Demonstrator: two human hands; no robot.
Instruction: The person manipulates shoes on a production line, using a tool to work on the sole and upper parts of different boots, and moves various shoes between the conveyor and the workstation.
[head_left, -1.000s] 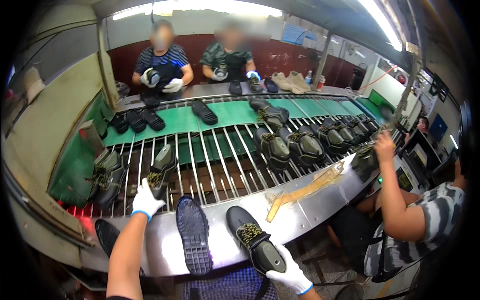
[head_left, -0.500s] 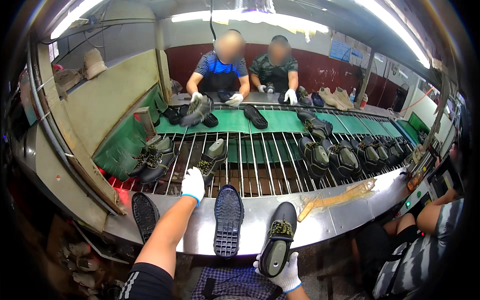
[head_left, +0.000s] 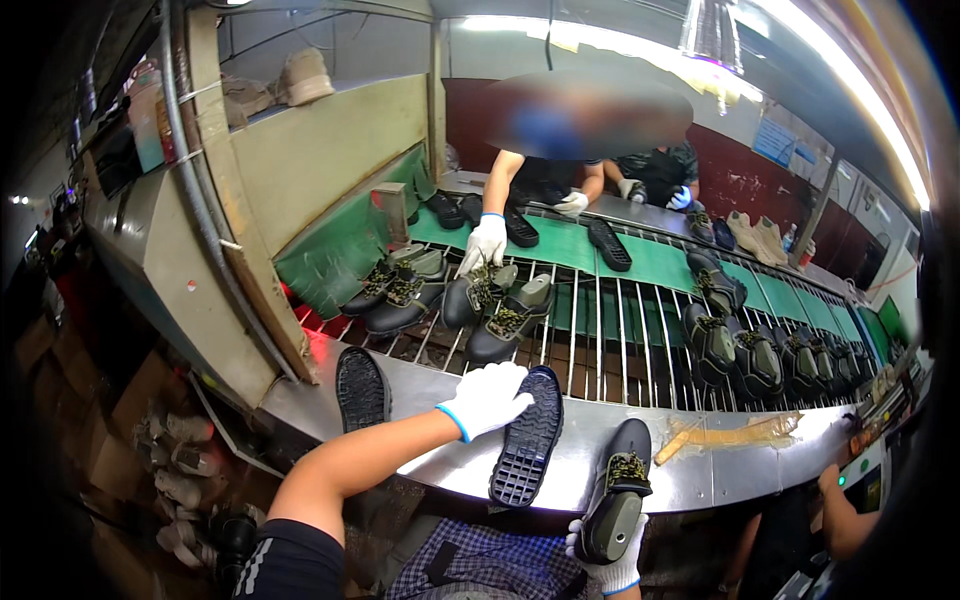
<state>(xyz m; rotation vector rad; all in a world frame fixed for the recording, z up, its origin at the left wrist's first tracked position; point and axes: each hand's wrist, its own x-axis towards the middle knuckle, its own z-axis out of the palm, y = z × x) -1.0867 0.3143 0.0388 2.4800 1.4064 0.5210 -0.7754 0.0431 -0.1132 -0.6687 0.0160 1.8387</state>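
Observation:
In my right hand (head_left: 612,560), gloved in white, is a black lace-up shoe (head_left: 618,475) with a grey-green last in its opening. The fingers wrap round its heel from below, and its toe points away over the metal ledge. My left hand (head_left: 487,398), also gloved, is closed at the upper left edge of a black shoe sole (head_left: 528,445), its thumb across the tread. That sole lies tread up on the ledge. Another black sole (head_left: 362,388) lies farther left. Just beyond my left hand, a black shoe (head_left: 510,322) with a last rests on the rack.
The metal ledge (head_left: 400,375) borders a rod rack (head_left: 620,330), with a green belt (head_left: 570,250) behind. Across it, a co-worker's gloved hand (head_left: 485,243) is on another shoe (head_left: 470,298). Several shoes line the rack's right side. Brown tape (head_left: 740,430) covers part of the ledge.
My left hand has moved from the shoe on the rack back to the sole. A co-worker has brought a shoe down onto the rack beside that one. The view has turned left.

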